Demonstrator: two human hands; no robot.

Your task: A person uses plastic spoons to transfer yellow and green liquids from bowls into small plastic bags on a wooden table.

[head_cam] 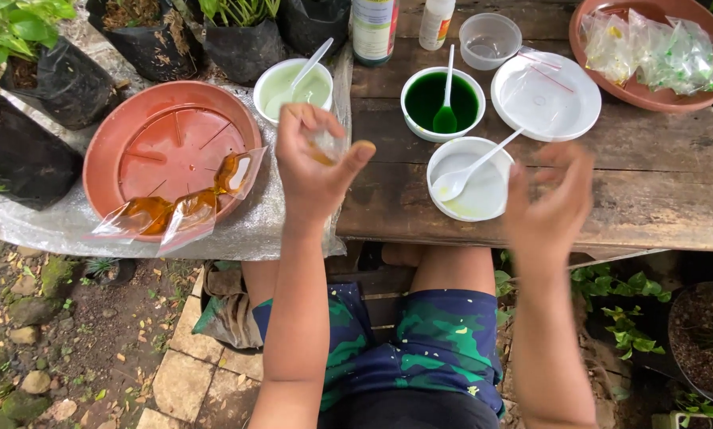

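Left hand [313,163] raised above the tabletop [651,191] edge, fingers pinched on a small clear bag [327,146] with amber liquid. Right hand [549,199] blurred, fingers loosely curled, holding nothing, just beside the white bowl [484,191] with spoon [472,168].

A weathered table of rough brown wooden planks [651,191] carries a white bowl of dark green liquid [442,103], a white bowl with pale liquid and a white plastic spoon [469,179], a white round plate with a clear plastic bag on it [546,97], a small clear plastic cup [489,40], two bottles at the far edge, and a terracotta-coloured plastic dish of filled bags [654,52]. To its left, a crinkled clear plastic sheet [245,226] bears a large terracotta-coloured round plastic tray [170,151], amber liquid-filled bags [182,208] and a white bowl of pale green liquid [293,89].
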